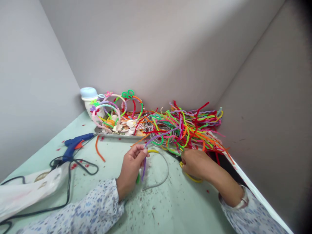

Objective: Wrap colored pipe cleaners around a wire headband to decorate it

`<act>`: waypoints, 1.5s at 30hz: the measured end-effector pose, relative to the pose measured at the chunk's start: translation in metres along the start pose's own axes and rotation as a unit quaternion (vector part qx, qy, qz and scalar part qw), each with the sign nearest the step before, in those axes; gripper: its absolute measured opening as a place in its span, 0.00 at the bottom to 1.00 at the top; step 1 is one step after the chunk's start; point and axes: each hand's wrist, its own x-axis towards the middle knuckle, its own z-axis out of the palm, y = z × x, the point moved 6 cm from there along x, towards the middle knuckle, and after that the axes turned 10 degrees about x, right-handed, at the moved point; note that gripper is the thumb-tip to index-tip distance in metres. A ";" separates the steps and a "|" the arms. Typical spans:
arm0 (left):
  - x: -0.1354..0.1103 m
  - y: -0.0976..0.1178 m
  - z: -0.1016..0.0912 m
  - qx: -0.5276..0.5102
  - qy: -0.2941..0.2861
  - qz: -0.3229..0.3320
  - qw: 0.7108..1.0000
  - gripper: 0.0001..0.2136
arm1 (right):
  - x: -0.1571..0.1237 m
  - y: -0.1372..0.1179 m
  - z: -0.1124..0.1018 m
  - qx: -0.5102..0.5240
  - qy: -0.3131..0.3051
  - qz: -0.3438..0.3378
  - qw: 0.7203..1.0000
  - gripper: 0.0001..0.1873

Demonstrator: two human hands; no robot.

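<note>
My left hand pinches a purple pipe cleaner that stretches up to the right toward the pile, its short end hanging below the fingers. A bit of green fuzzy stem shows under that hand. Beside it is a thin grey headband, curved, with yellow pipe cleaner wound on its upper part; whether the left fingers also hold it is unclear. My right hand is closed around scissors with yellow-edged handles. Their dark blades point up-left, and the fingers partly hide the handles.
A large heap of colourful pipe cleaners lies at the back right. Left of it, a metal tray holds shells and decorated headbands. A white container with blue lid, a blue glue gun, its cord and a plastic bag are leftward.
</note>
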 end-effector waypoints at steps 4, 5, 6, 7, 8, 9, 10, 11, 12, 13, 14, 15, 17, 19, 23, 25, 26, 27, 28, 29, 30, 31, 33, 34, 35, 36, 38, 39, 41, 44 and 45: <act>0.003 -0.001 -0.007 0.006 0.038 0.013 0.999 0.11 | 0.001 0.002 -0.006 0.183 -0.008 -0.065 0.981 0.06; 0.004 -0.001 -0.008 0.006 0.044 0.015 0.999 0.11 | 0.001 0.002 -0.007 0.247 -0.025 -0.081 0.965 0.06; 0.004 -0.001 -0.009 0.006 0.048 0.017 0.999 0.11 | 0.001 0.003 -0.008 0.306 -0.052 -0.093 0.946 0.06; 0.004 -0.002 -0.009 0.005 0.048 0.016 0.999 0.11 | 0.001 0.003 -0.008 0.361 -0.082 -0.101 0.923 0.07; 0.005 -0.002 -0.009 0.002 0.046 0.015 0.999 0.11 | 0.000 0.003 -0.008 0.409 -0.112 -0.109 0.899 0.08; 0.005 -0.003 -0.008 0.000 0.043 0.013 0.999 0.11 | -0.001 0.003 -0.008 0.450 -0.137 -0.116 0.875 0.09; 0.005 -0.004 -0.008 -0.001 0.041 0.011 0.999 0.11 | -0.002 0.003 -0.009 0.488 -0.155 -0.120 0.851 0.09; 0.004 -0.004 -0.008 0.000 0.039 0.011 0.999 0.11 | -0.002 0.004 -0.008 0.524 -0.169 -0.119 0.827 0.08; 0.004 -0.004 -0.008 0.004 0.038 0.011 0.999 0.11 | -0.003 0.006 -0.007 0.559 -0.184 -0.109 0.801 0.07; 0.004 -0.003 -0.008 0.008 0.036 0.013 0.999 0.11 | -0.003 0.008 -0.004 0.597 -0.198 -0.094 0.772 0.06; 0.004 -0.003 -0.008 0.012 0.036 0.015 0.999 0.10 | -0.003 0.010 -0.001 0.633 -0.211 -0.073 0.741 0.06; 0.004 -0.003 -0.007 0.015 0.034 0.017 0.999 0.10 | -0.003 0.012 0.003 0.666 -0.221 -0.051 0.711 0.06; 0.003 -0.002 -0.006 0.018 0.022 0.017 0.999 0.10 | -0.002 0.014 0.009 0.709 -0.234 -0.020 0.666 0.07; 0.001 -0.002 0.000 0.016 -0.016 0.012 1.000 0.09 | -0.002 0.013 0.012 0.725 -0.241 -0.007 0.645 0.08; -0.010 0.001 0.021 -0.001 -0.157 0.005 0.988 0.07 | -0.003 -0.005 0.014 0.741 -0.256 -0.024 0.620 0.09; -0.017 0.002 0.032 -0.013 -0.226 0.007 0.974 0.07 | -0.004 -0.019 0.014 0.745 -0.263 -0.047 0.611 0.09; -0.020 0.003 0.036 -0.017 -0.254 0.008 0.967 0.07 | -0.004 -0.026 0.016 0.742 -0.265 -0.055 0.614 0.08; -0.021 0.002 0.039 -0.017 -0.273 0.007 0.962 0.07 | -0.004 -0.031 0.016 0.743 -0.254 -0.057 0.616 0.07; -0.022 0.000 0.041 -0.012 -0.282 0.006 0.959 0.07 | -0.003 -0.035 0.017 0.741 -0.235 -0.054 0.627 0.07; -0.021 -0.003 0.042 -0.002 -0.278 0.003 0.960 0.07 | -0.002 -0.037 0.017 0.733 -0.213 -0.052 0.644 0.06; -0.018 -0.005 0.041 0.012 -0.264 0.002 0.964 0.08 | -0.001 -0.040 0.015 0.718 -0.192 -0.058 0.667 0.06; -0.015 -0.009 0.039 0.025 -0.242 0.000 0.970 0.09 | -0.001 -0.042 0.013 0.697 -0.175 -0.067 0.693 0.05; -0.012 -0.014 0.037 0.036 -0.222 -0.005 0.974 0.09 | -0.001 -0.046 0.007 0.656 -0.152 -0.091 0.733 0.05; -0.010 -0.015 0.036 0.036 -0.216 -0.006 0.976 0.10 | -0.001 -0.048 0.004 0.641 -0.148 -0.102 0.746 0.06; -0.009 -0.016 0.035 0.030 -0.210 -0.005 0.977 0.10 | -0.001 -0.048 0.002 0.633 -0.149 -0.110 0.752 0.07; -0.008 -0.015 0.034 0.021 -0.205 -0.002 0.979 0.10 | 0.000 -0.048 0.002 0.631 -0.152 -0.116 0.752 0.09; -0.006 -0.013 0.030 0.002 -0.190 0.005 0.982 0.11 | 0.006 -0.045 0.005 0.641 -0.154 -0.116 0.743 0.13; -0.006 -0.012 0.028 -0.009 -0.182 0.009 0.983 0.11 | 0.011 -0.041 0.007 0.649 -0.146 -0.110 0.739 0.16; -0.004 -0.010 0.025 -0.026 -0.167 0.016 0.985 0.11 | 0.025 -0.028 0.012 0.645 -0.108 -0.092 0.751 0.22; -0.002 -0.011 0.021 -0.048 -0.146 0.016 0.988 0.11 | 0.046 0.003 0.008 0.526 0.015 -0.073 0.847 0.25; -0.002 -0.011 0.020 -0.055 -0.139 0.012 0.989 0.11 | 0.052 0.013 0.003 0.454 0.057 -0.073 0.886 0.24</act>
